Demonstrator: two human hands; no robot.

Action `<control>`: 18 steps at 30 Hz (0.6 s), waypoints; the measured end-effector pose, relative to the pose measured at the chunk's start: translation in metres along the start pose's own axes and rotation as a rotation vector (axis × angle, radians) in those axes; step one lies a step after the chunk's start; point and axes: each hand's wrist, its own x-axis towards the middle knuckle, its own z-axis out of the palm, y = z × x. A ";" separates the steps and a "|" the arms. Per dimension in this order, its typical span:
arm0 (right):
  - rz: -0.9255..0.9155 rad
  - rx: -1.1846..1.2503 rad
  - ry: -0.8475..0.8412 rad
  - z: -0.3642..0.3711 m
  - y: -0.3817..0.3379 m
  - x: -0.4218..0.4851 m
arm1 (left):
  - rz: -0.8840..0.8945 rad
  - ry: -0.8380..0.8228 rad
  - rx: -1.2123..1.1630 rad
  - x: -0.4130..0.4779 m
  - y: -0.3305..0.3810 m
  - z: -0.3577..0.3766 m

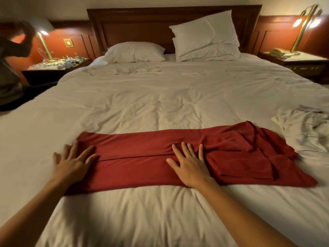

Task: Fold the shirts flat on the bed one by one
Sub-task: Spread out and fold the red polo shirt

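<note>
our forearms reach in toward the red shirt, which lies across the white bed as a long band folded lengthwise, its two long edges meeting in a line down the middle. our left hand lies flat over the red shirt's left end, fingers straight and spread, two fingertips on the red cloth and the thumb out on the duvet; it grips nothing. our right hand rests palm down on the red shirt, right of its middle, fingers straight and fanned, holding nothing. right of that hand the red shirt is bunched and creased, with loose layers lapped over one another. just beside its right end a pale striped shirt lies crumpled. well beyond the red shirt, white pillows sit against a dark wooden headboard. far beyond its left end a lit brass lamp stands on a nightstand with tangled cables, next to a blurred person. far beyond its right end is a second lit lamp.
</note>
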 end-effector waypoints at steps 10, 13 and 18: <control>0.114 -0.046 0.044 0.008 -0.008 -0.001 | -0.046 0.024 -0.416 0.010 -0.007 -0.022; 0.107 -0.034 -0.007 0.007 -0.006 -0.001 | -0.038 0.046 -0.587 0.009 -0.007 -0.021; 0.106 -0.011 -0.081 0.002 -0.006 0.000 | -0.049 -0.105 -0.983 0.007 -0.003 -0.053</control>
